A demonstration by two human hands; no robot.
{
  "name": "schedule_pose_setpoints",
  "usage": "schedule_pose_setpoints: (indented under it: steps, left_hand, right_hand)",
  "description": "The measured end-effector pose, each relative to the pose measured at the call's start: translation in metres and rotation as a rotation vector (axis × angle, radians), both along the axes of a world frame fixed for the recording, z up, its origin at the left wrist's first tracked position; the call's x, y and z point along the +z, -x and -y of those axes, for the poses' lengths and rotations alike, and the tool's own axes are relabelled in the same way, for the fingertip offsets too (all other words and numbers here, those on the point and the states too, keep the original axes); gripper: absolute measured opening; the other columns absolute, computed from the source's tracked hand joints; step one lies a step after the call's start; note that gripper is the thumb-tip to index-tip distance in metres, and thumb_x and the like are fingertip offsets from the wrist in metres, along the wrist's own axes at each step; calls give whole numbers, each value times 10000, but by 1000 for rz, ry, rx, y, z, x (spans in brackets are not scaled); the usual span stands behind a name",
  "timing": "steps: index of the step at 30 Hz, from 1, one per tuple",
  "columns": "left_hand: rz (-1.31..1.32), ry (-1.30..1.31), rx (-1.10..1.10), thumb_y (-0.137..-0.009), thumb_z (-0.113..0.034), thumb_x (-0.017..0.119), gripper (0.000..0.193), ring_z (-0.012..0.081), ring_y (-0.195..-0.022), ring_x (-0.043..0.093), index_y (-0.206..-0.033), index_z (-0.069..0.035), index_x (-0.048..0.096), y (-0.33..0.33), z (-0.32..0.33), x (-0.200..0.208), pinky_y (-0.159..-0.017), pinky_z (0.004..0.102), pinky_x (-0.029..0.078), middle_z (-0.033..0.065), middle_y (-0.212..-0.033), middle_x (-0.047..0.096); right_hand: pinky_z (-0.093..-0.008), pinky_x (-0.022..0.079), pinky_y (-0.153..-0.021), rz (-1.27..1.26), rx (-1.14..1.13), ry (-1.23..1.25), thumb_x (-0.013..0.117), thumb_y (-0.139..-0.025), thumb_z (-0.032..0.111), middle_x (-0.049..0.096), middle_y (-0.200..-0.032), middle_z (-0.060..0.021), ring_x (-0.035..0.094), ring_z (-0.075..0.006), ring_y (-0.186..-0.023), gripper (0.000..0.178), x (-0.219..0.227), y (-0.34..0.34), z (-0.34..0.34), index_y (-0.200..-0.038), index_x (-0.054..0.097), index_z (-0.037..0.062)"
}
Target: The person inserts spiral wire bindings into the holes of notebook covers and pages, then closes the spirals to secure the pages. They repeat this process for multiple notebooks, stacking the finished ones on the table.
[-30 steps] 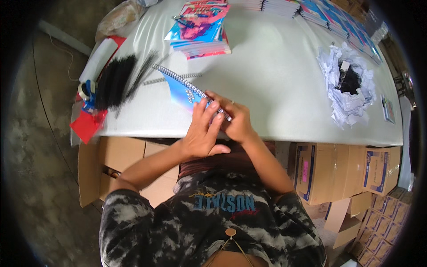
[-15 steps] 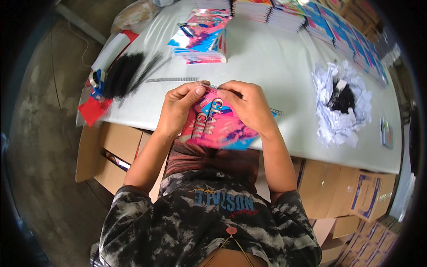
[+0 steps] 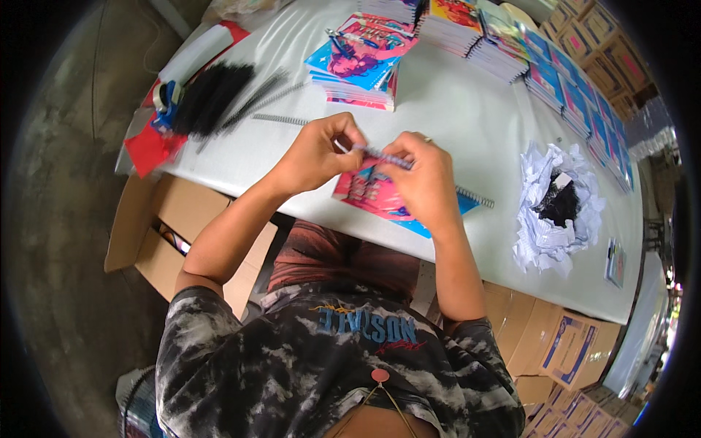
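Observation:
A notebook (image 3: 369,191) with a pink and blue cover is held above the table's near edge. A thin spiral binding coil (image 3: 476,197) runs along its far edge and sticks out past the right corner. My left hand (image 3: 321,155) pinches thumb and forefinger together at the coil's left end; the exact contact is blurred. My right hand (image 3: 427,179) grips the notebook's bound edge, thumb on the cover, hiding part of the coil. Beyond my left hand, a loose coil (image 3: 281,119) lies on the table.
Pliers (image 3: 350,45) rest on a notebook stack (image 3: 358,91). Black coils (image 3: 215,98) and a blue tape dispenser (image 3: 166,102) lie left. Bound notebooks (image 3: 453,33) line the far edge. Crumpled paper (image 3: 537,241) surrounds black scraps on the right. Cardboard boxes (image 3: 511,310) stand below the table.
My left hand has shifted from holding the notebook's corner to a pinch at the coil's end. The notebook, hanging toward me before, is now turned flatter and farther right.

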State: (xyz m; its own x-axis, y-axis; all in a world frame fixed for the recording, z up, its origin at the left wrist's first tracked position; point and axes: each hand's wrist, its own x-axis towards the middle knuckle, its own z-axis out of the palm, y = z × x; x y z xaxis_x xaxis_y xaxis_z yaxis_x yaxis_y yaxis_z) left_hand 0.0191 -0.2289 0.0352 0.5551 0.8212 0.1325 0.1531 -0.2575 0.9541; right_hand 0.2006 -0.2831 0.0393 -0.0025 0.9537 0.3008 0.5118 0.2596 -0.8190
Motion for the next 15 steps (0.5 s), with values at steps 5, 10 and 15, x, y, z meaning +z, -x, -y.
schedule_pose_setpoints:
  steps: [5, 10, 15]
  left_hand:
    - [-542, -760, 187, -786, -313, 656, 605, 330, -1135, 472, -1311, -138, 413, 5, -90, 5, -929, 382, 399, 144, -1274, 462]
    - [-643, -1206, 209, -762, -232, 642, 448, 244, -995, 547, -1190, -158, 536, 12, -150, -71, -813, 336, 457, 60, -1079, 572]
    - [-363, -1166, 226, -793, -127, 593, 190, 223, -803, 585, -979, -127, 632, 7, -193, -20, -656, 327, 479, 46, -858, 609]
  right_hand:
    - [-566, 63, -1057, 769, -218, 148, 636, -794, 337, 138, -1481, -154, 48, -386, -1363, 756, -68, -31, 10, -1398, 265, 74]
    - [-575, 46, -1054, 782, -272, 241, 486, -833, 538, 158, -1479, -150, 82, -380, -1361, 762, -132, 0, 51, -1404, 263, 84]
    - [-570, 69, -1055, 765, -279, 232, 478, -832, 548, 196, -1477, -105, 136, -347, -1360, 745, -127, 7, 60, -1399, 286, 107]
